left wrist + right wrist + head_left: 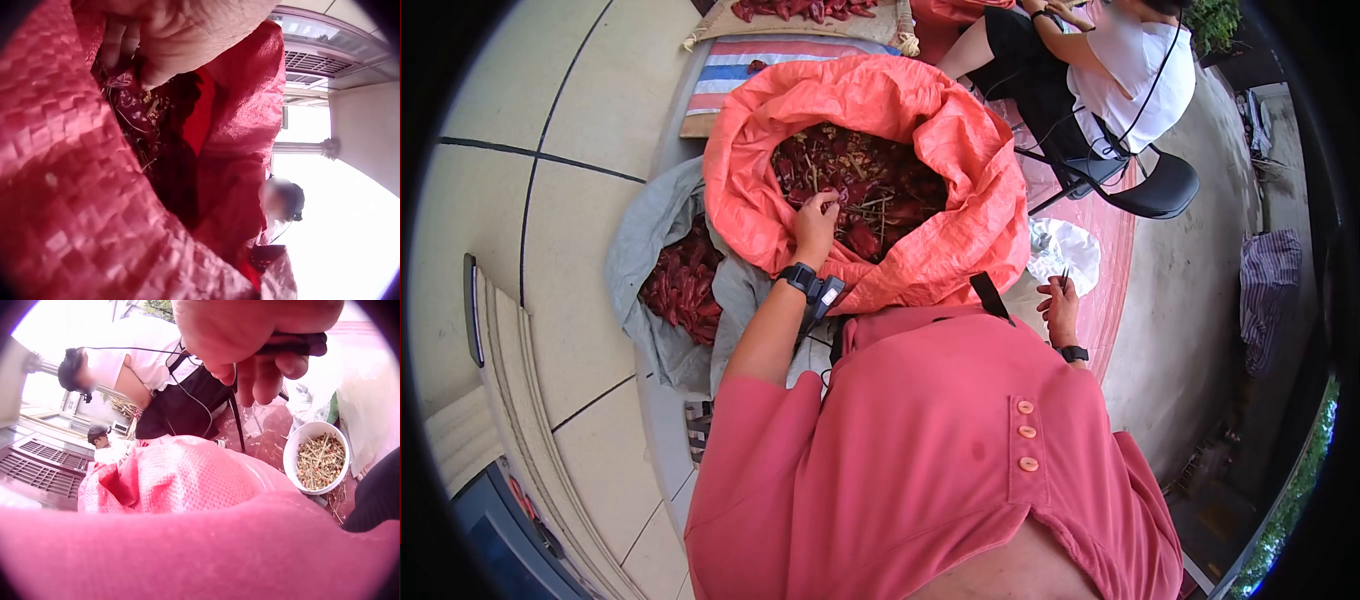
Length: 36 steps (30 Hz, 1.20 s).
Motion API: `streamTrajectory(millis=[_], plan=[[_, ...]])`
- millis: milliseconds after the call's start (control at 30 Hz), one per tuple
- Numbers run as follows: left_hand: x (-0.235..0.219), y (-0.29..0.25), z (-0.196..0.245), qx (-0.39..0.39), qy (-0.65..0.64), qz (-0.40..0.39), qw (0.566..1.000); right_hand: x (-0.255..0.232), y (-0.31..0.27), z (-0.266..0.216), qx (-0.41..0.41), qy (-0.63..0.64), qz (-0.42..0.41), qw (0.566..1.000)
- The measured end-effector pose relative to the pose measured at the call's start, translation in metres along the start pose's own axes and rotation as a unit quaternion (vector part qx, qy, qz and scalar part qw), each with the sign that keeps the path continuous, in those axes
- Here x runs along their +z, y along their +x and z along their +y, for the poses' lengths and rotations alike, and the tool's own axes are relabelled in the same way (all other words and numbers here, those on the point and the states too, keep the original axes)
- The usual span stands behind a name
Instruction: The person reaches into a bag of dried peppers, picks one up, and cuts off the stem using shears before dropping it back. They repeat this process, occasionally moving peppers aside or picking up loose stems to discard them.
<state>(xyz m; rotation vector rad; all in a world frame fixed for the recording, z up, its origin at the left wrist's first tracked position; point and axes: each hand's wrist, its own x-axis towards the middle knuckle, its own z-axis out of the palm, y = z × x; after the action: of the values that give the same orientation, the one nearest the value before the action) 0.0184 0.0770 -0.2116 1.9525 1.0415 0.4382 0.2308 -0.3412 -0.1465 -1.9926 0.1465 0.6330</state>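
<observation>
A large red woven sack [975,240] stands open in front of me, with dried red chilies [900,170] and loose stems inside. My left hand [815,228] reaches over the sack's near rim, thumb and fingertips pinching a dried chili [122,79] just above the heap. Out to the right of the sack, my right hand [1059,312] grips a small dark-handled tool [294,345] with thin pointed tips. Fingers partly hide the tool. Below that hand, a white bucket [290,461] holds cut stems [322,461] with bits of red.
A grey sack [635,215] with more red chilies [687,280] stands at the left. Behind lies a striped sheet [730,75] beside a tray of chilies [805,8]. A person [1135,75] sits on a black folding chair [1165,188] at the right.
</observation>
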Motion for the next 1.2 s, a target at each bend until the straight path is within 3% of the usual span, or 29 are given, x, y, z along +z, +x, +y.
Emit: streamTrajectory(millis=[33,100,167,233,333,433,467,533,567,633,800,900,1000,1200], plan=[[-0.006,-0.002,0.003,-0.039,-0.08,-0.006,0.996,-0.002,-0.002,-0.003,-0.006,0.006,0.012,1.0],[-0.013,-0.008,0.007,0.0,-0.152,0.0,0.988,-0.004,-0.004,-0.015,-0.02,0.021,0.035,0.999],[-0.029,-0.021,0.042,0.007,-0.258,0.0,0.966,-0.003,-0.008,-0.037,-0.052,0.042,0.048,0.997],[-0.039,-0.029,0.074,-0.016,-0.316,-0.019,0.948,0.002,-0.011,-0.067,-0.103,0.045,0.026,0.993],[-0.054,-0.036,0.12,-0.005,-0.406,-0.079,0.91,0.013,-0.01,-0.121,-0.148,0.053,-0.105,0.982],[-0.053,-0.04,0.152,0.061,-0.38,-0.068,0.921,0.044,-0.044,-0.194,-0.184,0.005,-0.226,0.956],[-0.055,-0.043,0.164,0.063,-0.368,-0.055,0.926,0.06,-0.056,-0.213,-0.231,0.025,-0.261,0.937],[-0.068,-0.052,0.192,0.145,-0.321,-0.048,0.935,0.078,-0.071,-0.234,-0.313,-0.051,-0.319,0.893],[-0.072,-0.056,0.203,0.183,-0.297,-0.042,0.936,0.083,-0.097,-0.259,-0.274,-0.106,-0.322,0.9],[-0.074,-0.061,0.214,0.217,-0.322,0.001,0.922,0.095,-0.108,-0.27,-0.473,-0.154,-0.323,0.805],[-0.087,-0.072,0.227,0.272,-0.306,0.066,0.91,0.101,-0.132,-0.288,-0.511,-0.218,-0.313,0.771],[-0.097,-0.085,0.237,0.259,-0.171,0.143,0.94,0.103,-0.146,-0.296,-0.553,-0.243,-0.277,0.747],[-0.1,-0.09,0.243,0.271,-0.109,0.188,0.938,0.107,-0.15,-0.298,-0.56,-0.245,-0.265,0.746],[-0.092,-0.096,0.239,0.231,-0.23,0.151,0.933,0.107,-0.149,-0.297,-0.564,-0.278,-0.263,0.732]])
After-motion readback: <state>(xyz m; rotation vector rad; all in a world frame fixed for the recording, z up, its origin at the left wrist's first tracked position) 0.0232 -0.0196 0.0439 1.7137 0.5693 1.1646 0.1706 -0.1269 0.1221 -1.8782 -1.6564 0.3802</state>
